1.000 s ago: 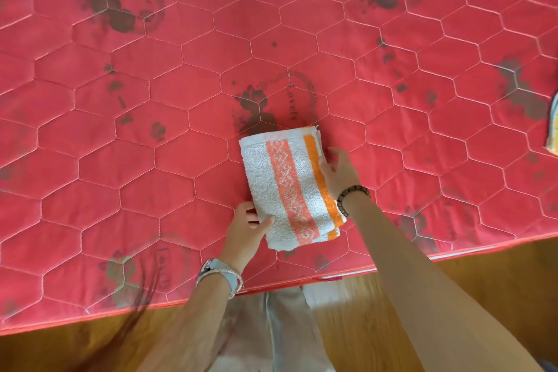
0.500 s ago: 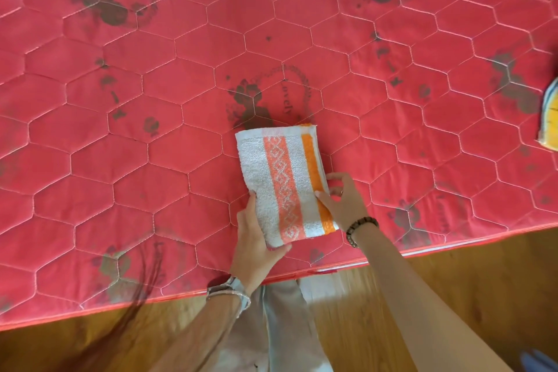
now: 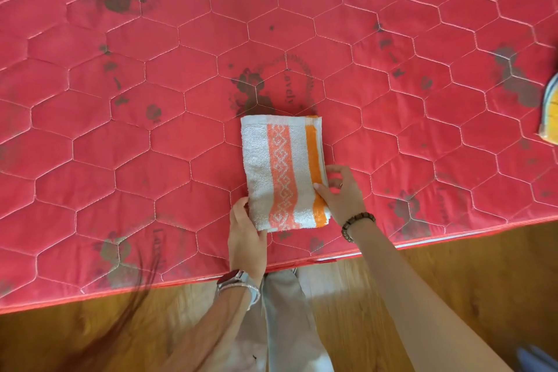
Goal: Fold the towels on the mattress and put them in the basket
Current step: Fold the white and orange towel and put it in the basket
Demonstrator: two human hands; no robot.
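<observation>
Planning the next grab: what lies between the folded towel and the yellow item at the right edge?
Head view: beyond the right hand pinching the folded towel, only bare quilted mattress with dark prints reaches the yellow item.

A folded towel (image 3: 282,172) lies flat on the red quilted mattress (image 3: 151,145), close to its near edge and about midway along it. It is a white terry rectangle, its long sides running away from that edge, with a patterned salmon band and an orange stripe lengthwise.
</observation>
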